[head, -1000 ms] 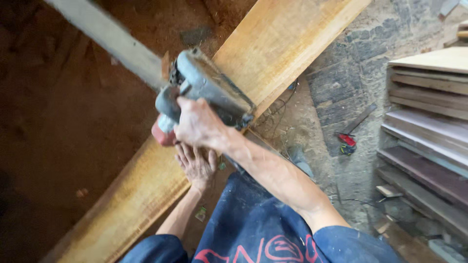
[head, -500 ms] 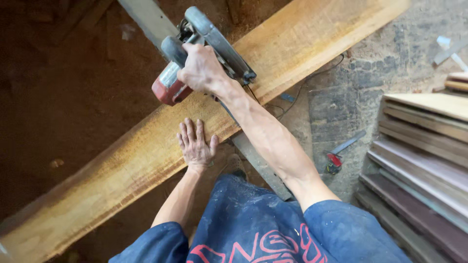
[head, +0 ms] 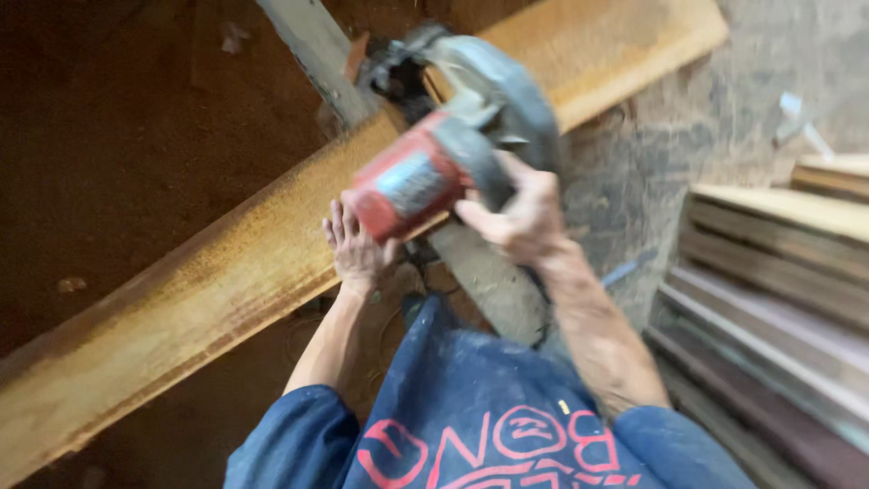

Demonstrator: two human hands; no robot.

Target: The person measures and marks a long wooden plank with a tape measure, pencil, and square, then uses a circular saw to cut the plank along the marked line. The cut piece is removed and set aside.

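Since half a second ago I am drawing the power saw (head: pixel 453 154) back toward my body; it was lying farther up the plank, well apart from my left hand, and it is now sitting just above that hand and looking larger in view; the red motor housing is now facing me; the saw is blurring with motion.

My right hand (head: pixel 518 213) is gripping the grey handle of the saw, fingers wrapped fully round it, so the hand is closed on the tool; the grey blade guard is lying beyond the handle, toward the top of the view.

My left hand (head: pixel 356 246) is lying flat and open on the long wooden plank (head: pixel 195 299), palm down, fingers stretched together and pointing away from me; its fingertips are sitting just beside the red housing, and I cannot tell whether they are touching it.

The plank is running diagonally from lower left to upper right; a narrower grey board (head: pixel 317 50) is crossing it under the saw; a stack of boards (head: pixel 778 272) is lying to my right.
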